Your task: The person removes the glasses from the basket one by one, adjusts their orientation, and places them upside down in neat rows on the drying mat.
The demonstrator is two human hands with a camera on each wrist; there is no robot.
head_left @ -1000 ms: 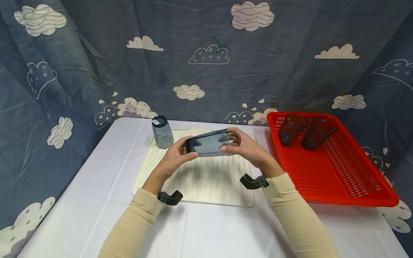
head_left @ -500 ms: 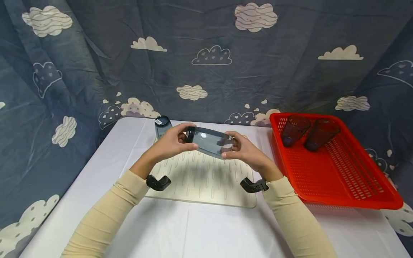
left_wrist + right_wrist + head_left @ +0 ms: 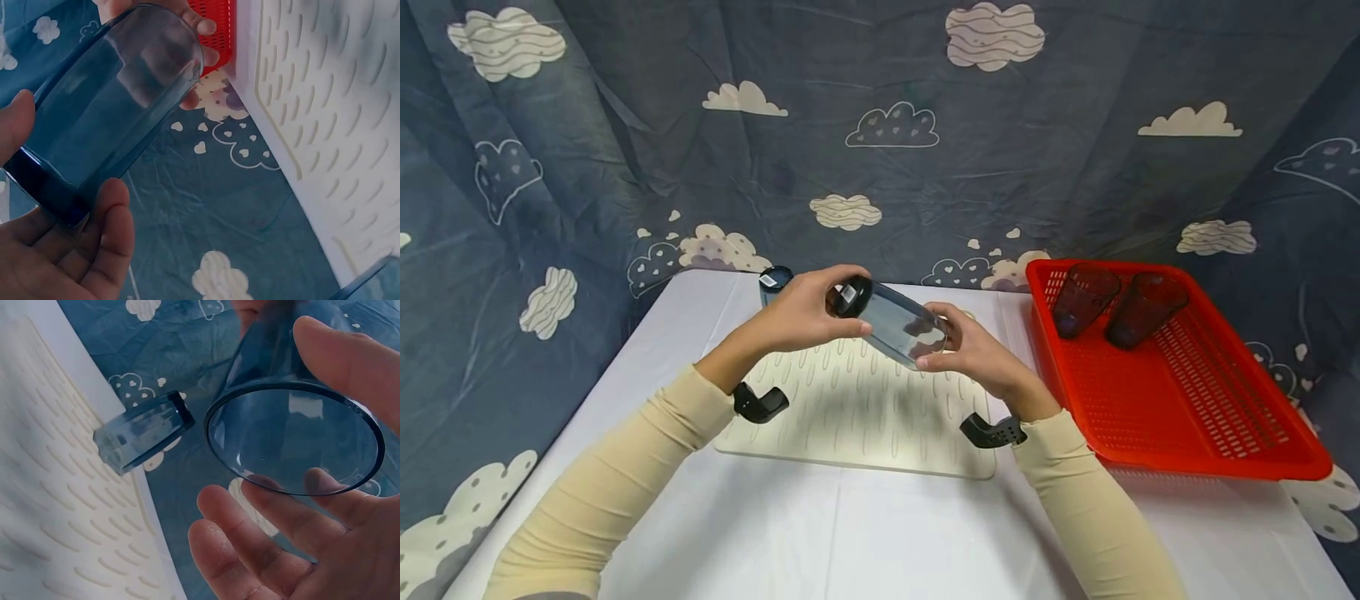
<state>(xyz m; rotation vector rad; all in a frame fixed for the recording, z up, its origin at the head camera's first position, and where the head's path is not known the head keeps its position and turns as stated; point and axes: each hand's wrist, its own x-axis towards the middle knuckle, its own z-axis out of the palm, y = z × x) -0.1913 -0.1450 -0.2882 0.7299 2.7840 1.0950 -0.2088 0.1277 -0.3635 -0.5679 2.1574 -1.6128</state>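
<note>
Both hands hold one blue-grey see-through tumbler above a cream ribbed mat. It is tilted, with its thick base up at the left and its open rim down at the right. My left hand grips the base end between thumb and fingers. My right hand holds the rim end, thumb on top and fingers under it. A second tumbler stands upside down at the mat's far left corner, mostly hidden behind my left hand.
A red slotted basket sits at the right on the white table, with two dark tumblers lying at its far end. A cloud-print cloth hangs behind and to both sides. Bare table lies in front of the mat.
The tumbler went from lying level to tilted. My left hand lifted the base end up and toward the back left, while my right hand stayed low with the rim.
</note>
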